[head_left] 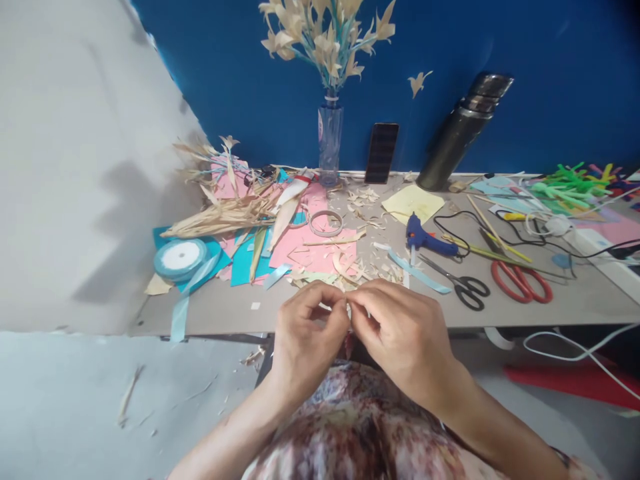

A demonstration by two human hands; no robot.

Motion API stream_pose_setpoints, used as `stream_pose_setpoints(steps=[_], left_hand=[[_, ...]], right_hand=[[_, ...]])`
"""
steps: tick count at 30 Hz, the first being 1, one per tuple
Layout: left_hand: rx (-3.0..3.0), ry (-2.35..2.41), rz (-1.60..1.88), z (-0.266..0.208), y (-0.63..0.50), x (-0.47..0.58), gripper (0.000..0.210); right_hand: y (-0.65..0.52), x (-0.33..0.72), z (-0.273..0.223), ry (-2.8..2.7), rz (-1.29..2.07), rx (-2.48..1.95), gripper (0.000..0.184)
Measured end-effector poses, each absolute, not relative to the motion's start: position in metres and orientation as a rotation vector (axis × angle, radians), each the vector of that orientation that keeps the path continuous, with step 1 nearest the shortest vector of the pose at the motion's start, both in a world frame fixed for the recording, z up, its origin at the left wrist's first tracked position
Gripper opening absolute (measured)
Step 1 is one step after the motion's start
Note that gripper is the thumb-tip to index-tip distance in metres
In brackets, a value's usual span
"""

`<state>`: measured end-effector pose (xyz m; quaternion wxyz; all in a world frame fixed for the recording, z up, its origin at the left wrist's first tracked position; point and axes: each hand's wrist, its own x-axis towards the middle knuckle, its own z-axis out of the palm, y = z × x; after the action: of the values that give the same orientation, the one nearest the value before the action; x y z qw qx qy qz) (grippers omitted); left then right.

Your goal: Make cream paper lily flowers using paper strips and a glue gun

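At the table's front edge, my left hand (313,330) and my right hand (400,327) meet fingertip to fingertip. Both are closed in a pinch. Whatever sits between the fingertips is too small to make out. Just beyond them lie pale husk scraps (345,267) on pink paper (300,253). A light blue ribbon strip (420,272) rests to the right, beside black-handled scissors (465,287) and a blue glue gun (427,237). Farther left are a bundle of dried corn husks (225,217) and a spool of blue ribbon (181,259).
Husk flowers (327,40) stand in a clear bottle (330,143) at the back. A phone (382,153) and a dark thermos (460,137) lean on the blue wall. Red-handled scissors (523,281), cables and green pipe cleaners (565,188) lie at right. Yellow paper (414,203) lies mid-table.
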<state>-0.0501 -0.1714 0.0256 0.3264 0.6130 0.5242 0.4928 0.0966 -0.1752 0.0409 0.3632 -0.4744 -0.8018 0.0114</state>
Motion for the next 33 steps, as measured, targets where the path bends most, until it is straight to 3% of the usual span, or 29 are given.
stream_pose_setpoints(steps=[13,25,33], left_hand=[[1.598,1.326,1.363,0.018,-0.175,-0.047,0.014],[0.981,0.894,1.189,0.011,-0.176,-0.049,0.02],[0.992,0.978,1.122,0.015,-0.176,-0.049,0.023]], right_hand=[[-0.176,0.095,0.042,-2.027,0.144,-1.254,0.023],[-0.173,0.115,0.056,-1.839,0.777,-1.199,0.02],[-0.18,0.121,0.062,-1.961,0.274,-1.22,0.02]])
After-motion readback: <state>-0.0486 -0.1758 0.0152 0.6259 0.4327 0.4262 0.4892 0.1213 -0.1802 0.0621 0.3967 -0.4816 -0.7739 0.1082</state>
